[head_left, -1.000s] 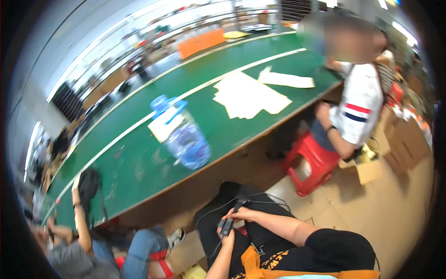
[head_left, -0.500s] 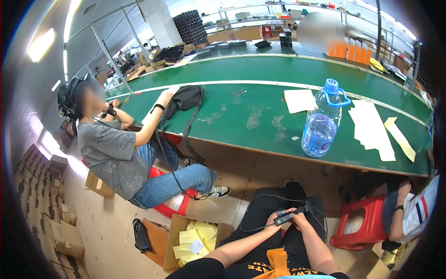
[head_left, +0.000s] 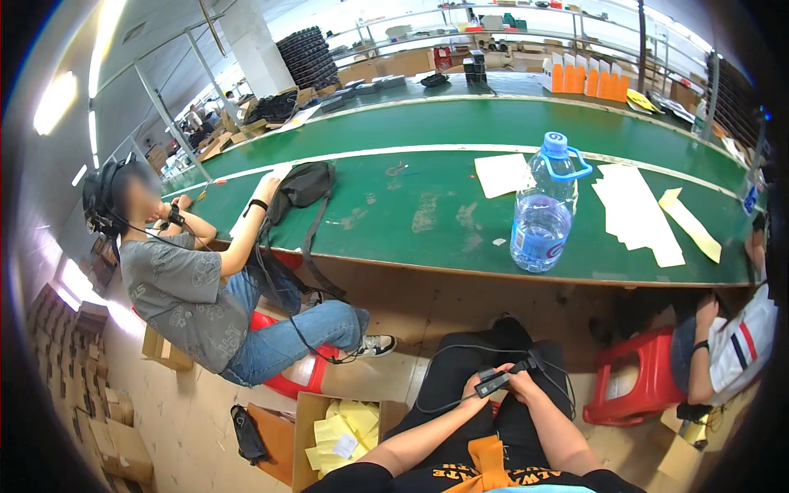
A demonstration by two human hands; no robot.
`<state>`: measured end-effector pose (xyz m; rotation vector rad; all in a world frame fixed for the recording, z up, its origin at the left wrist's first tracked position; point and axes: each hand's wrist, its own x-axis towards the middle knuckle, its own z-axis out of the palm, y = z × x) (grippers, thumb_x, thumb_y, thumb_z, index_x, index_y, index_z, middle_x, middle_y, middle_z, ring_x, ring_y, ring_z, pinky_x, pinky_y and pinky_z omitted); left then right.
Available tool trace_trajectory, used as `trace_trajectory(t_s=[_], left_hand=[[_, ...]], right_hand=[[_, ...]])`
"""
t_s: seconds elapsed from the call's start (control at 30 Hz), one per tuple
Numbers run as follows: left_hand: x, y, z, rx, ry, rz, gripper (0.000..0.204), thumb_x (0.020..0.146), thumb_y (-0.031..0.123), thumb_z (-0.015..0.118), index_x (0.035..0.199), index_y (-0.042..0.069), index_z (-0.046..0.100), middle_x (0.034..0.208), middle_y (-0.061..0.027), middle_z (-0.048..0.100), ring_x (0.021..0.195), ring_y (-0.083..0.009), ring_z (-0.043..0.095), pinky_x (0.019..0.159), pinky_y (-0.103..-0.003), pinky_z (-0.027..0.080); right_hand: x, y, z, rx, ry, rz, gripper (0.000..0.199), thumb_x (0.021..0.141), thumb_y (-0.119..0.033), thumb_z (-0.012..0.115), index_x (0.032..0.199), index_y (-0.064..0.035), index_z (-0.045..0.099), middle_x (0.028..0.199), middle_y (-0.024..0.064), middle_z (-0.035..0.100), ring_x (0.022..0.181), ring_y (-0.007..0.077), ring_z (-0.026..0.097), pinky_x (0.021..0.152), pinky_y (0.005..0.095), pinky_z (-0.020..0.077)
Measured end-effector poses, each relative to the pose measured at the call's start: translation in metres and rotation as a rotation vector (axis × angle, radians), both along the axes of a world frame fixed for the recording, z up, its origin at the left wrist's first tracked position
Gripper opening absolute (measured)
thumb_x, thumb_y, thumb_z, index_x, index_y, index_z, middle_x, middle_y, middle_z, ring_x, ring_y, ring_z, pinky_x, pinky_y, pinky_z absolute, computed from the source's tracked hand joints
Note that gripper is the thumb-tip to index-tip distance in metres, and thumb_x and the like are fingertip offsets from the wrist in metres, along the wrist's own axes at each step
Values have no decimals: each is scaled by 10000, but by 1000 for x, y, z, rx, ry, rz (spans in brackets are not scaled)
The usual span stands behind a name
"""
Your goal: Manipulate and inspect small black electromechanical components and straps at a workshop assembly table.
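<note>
Over my lap, my left hand point(head_left: 473, 389) and my right hand point(head_left: 521, 384) are closed on a small black rectangular box with a cable point(head_left: 494, 383). The left fingers grip its near left end and the right fingers its far right end. From the box, a thin black cable point(head_left: 436, 367) loops across my dark trousers. A darker piece beside the right hand on the cable is too small to make out. Parts of the fingers are hidden behind the box.
A green table point(head_left: 386, 238) runs ahead, bearing a large water bottle point(head_left: 542, 218), yellow paper sheets point(head_left: 637, 214) and a black bag point(head_left: 302, 185). A co-worker point(head_left: 185, 271) sits left, another at far right by a red stool point(head_left: 633, 374). A carton point(head_left: 308, 427) holds yellow paper.
The whole scene has shifted slightly left and a little up or down as my head turned. Both hands keep hold of the black box, with only slight finger movement.
</note>
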<state>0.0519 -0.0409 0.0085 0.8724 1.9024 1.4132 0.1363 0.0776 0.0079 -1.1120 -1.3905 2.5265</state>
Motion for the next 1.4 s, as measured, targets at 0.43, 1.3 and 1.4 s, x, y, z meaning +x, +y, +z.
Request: trace_trajectory(t_s=[0.43, 1.3, 1.4], left_hand=[[1, -2, 1, -74, 93, 32, 266, 786, 285, 564, 916, 56, 600, 896, -135, 620, 891, -285, 583, 764, -340, 461], [-2, -2, 0, 31, 184, 8, 203, 772, 253, 575, 851, 69, 607, 820, -129, 622, 805, -297, 600, 690, -349, 473], [2, 1, -1, 8, 228, 36, 174, 761, 207, 586, 844, 57, 607, 804, -132, 621, 790, -291, 603, 681, -337, 474]], right_hand=[[0, -4, -4, 71, 27, 1, 55, 820, -41, 515, 830, -23, 567, 783, 58, 600, 702, 152, 582, 626, 281, 480], [-2, -4, 19, 34, -35, 23, 104, 827, -118, 552, 859, -31, 598, 849, 61, 613, 757, 141, 581, 665, 274, 481], [3, -3, 14, 64, 9, -9, 110, 826, -70, 494, 863, -56, 597, 818, 44, 605, 724, 135, 572, 641, 263, 465]])
